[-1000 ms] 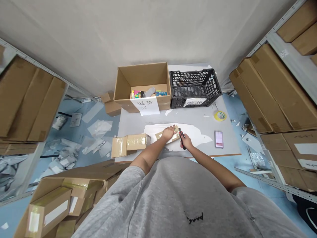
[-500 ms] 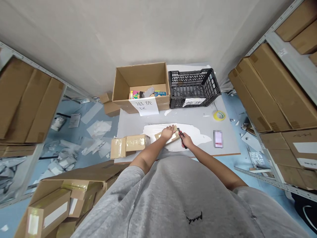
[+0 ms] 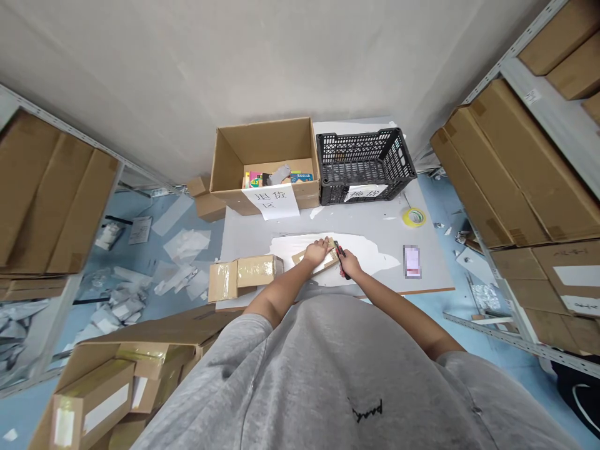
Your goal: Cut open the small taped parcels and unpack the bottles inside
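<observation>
Pressing down on a small taped cardboard parcel [image 3: 323, 261], your left hand [image 3: 316, 253] lies on top of it with its fingers [image 3: 325, 242] spread and flat. Your right hand [image 3: 350, 264] is just beside it, its fingers [image 3: 345, 267] curled and pinching a black-and-red utility knife [image 3: 340, 255] at the parcel's right end. The blade is too small to make out.

The parcel rests on a white sheet [image 3: 370, 256] on the grey tabletop [image 3: 248, 244]. At 9 o'clock from your hands, a taped cardboard carton [image 3: 246, 278] lies near the tabletop's front edge. At 11 o'clock stands an open cardboard box [image 3: 265, 159] holding small colourful packages [image 3: 255, 180], with a paper sign [image 3: 270, 201] on its front. At 1 o'clock, right beside the box, is a black plastic crate [image 3: 365, 164] carrying its own paper label [image 3: 366, 193]. A yellow roll of tape [image 3: 414, 217] lies at 2 o'clock, and a flat blurred-out item [image 3: 412, 261] at 3 o'clock.

Farther out, a pile of cardboard cartons [image 3: 117, 381] sits at 7 o'clock, and scraps of white paper [image 3: 180, 245] litter the blue floor [image 3: 140, 206] at 10 o'clock.
</observation>
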The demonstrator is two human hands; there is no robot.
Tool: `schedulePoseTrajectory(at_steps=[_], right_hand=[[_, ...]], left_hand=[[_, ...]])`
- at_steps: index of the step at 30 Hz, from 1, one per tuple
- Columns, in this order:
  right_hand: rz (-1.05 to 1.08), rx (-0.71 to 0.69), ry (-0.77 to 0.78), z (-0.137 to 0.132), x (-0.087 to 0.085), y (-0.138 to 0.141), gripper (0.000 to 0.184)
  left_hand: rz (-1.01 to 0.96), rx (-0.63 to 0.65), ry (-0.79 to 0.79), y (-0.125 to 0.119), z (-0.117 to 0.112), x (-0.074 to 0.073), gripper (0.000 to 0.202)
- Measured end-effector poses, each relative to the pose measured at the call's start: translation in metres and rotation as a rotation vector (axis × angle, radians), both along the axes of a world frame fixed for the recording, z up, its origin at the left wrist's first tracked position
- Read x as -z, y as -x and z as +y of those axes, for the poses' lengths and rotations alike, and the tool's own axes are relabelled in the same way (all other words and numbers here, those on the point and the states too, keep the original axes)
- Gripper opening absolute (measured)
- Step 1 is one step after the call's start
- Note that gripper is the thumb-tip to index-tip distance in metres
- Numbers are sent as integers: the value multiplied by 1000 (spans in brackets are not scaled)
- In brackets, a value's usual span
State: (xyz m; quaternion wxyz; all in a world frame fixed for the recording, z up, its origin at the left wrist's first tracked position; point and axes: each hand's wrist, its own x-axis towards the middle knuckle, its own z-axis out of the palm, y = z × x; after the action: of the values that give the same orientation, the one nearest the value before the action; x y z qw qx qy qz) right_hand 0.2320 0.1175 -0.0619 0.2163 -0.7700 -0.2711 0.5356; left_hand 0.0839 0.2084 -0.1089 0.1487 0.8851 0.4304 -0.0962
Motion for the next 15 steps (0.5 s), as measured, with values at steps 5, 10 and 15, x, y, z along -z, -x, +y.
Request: schedulePoseTrajectory(at_steps=[5, 10, 15], right_hand=[[24, 0, -9, -2, 0, 0, 10], [49, 35, 3, -4, -1, 2, 10], [25, 61, 9, -2, -3, 10, 11]], left_hand=[[11, -32, 15, -1, 3, -7, 60], [18, -40, 25, -3, 1, -10, 60], [21, -33, 23, -2, -1, -12, 60]])
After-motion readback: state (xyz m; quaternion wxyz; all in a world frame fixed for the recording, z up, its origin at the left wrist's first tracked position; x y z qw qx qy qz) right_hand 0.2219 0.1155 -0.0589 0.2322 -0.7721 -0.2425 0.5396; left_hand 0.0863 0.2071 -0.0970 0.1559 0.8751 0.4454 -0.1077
